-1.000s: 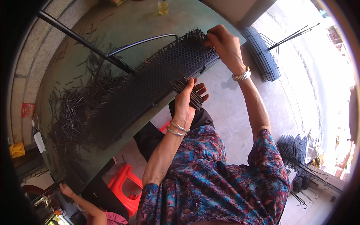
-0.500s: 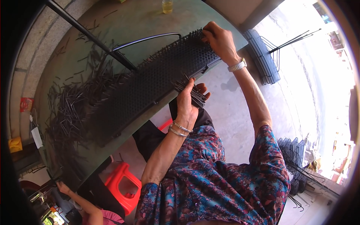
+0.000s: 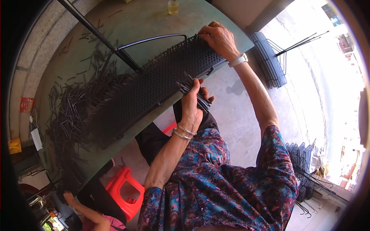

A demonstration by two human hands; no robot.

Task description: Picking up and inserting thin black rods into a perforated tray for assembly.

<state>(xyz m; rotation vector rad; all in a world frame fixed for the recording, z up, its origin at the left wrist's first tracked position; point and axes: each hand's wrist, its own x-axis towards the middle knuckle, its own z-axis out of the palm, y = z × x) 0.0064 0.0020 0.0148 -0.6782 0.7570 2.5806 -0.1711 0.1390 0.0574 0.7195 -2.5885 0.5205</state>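
A loose heap of dark pins covers the left of the green worktop, within easy reach. Across the centre lies the black perforated panel, already bristling with pins. The left hand grips a bundle of pins at the panel's near edge as a ready supply. At upper right, the right hand closes over the panel's far end, fingers curled, apparently steadying it.

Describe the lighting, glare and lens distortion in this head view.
Head view: strong fisheye, so the green table edge bows and a black rim vignettes the corners; the sunlit ground at right is blown out to white glare; the black perforated panel, left hand with its bundle of black rods and right hand are evenly lit and sharp.
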